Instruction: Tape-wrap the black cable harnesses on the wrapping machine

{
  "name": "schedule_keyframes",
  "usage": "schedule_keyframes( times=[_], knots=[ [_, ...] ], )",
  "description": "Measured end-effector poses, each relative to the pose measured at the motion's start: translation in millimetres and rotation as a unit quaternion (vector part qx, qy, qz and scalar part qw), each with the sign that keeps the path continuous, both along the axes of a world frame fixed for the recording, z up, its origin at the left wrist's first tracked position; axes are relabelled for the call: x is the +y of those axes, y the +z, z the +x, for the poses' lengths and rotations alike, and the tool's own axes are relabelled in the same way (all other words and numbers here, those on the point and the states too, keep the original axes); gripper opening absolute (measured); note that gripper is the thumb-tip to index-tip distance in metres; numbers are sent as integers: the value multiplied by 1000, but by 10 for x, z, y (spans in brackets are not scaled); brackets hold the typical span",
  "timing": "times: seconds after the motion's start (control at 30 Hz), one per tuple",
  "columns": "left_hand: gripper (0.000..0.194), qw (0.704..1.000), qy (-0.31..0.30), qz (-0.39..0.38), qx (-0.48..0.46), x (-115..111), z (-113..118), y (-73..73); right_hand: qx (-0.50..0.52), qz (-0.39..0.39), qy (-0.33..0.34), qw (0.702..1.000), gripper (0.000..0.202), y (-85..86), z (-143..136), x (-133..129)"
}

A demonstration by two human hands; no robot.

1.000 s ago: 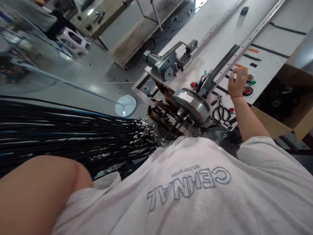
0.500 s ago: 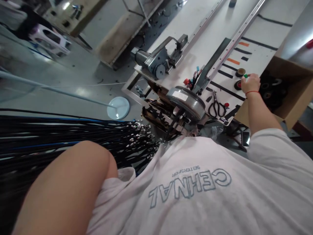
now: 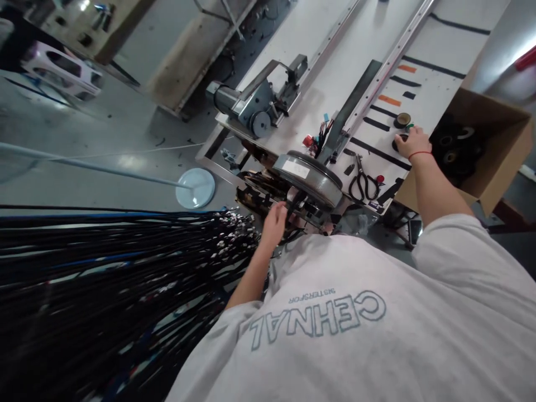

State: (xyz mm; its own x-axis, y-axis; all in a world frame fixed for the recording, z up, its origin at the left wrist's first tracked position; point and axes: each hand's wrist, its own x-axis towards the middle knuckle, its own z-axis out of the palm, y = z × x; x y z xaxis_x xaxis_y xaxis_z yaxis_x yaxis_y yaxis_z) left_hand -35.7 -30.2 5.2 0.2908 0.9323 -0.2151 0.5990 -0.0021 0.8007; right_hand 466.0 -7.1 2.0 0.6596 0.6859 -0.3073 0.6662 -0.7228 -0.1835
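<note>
My left hand [image 3: 274, 224] is at the near end of a bench machine with a round metal housing [image 3: 310, 176]. Its fingers are closed, pressed together at dark parts below the housing; what they pinch is hidden. On the right of the white table [image 3: 377, 33], my right hand [image 3: 414, 142] has its fingers curled onto a roll of black tape [image 3: 397, 143], which they partly cover. Close by sit a brown-cored tape roll [image 3: 402, 120] and a small green piece [image 3: 410, 128]. Black-handled scissors [image 3: 363, 181] lie between the housing and my right hand.
A cardboard box [image 3: 502, 151] of dark rolls stands right of the table. Black and orange strips [image 3: 389, 100] stick to the tabletop. A motor unit [image 3: 247, 106] sits at the table's left edge. Many black cables [image 3: 125, 257] hang at left, near a round white base [image 3: 195, 188].
My left arm has come into view, its hand now at the machine, while my raised knee or limb at left is gone. My right hand has shifted left onto the black tape roll.
</note>
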Motion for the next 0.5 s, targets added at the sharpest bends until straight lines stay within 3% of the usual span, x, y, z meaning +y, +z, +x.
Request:
schedule_keyframes(
  times=[0.13,0.3,0.5],
  knots=[
    [31,998,7,-27,65,-308,-42,-190,-26,-11,-18,999,74,-32,-79,51],
    [30,989,55,3,138,-642,-350,-350,-42,37,-23,998,74,-196,-61,59],
    [32,985,57,41,159,-723,-522,-236,-53,81,-26,995,76,-345,-22,82]
  ],
)
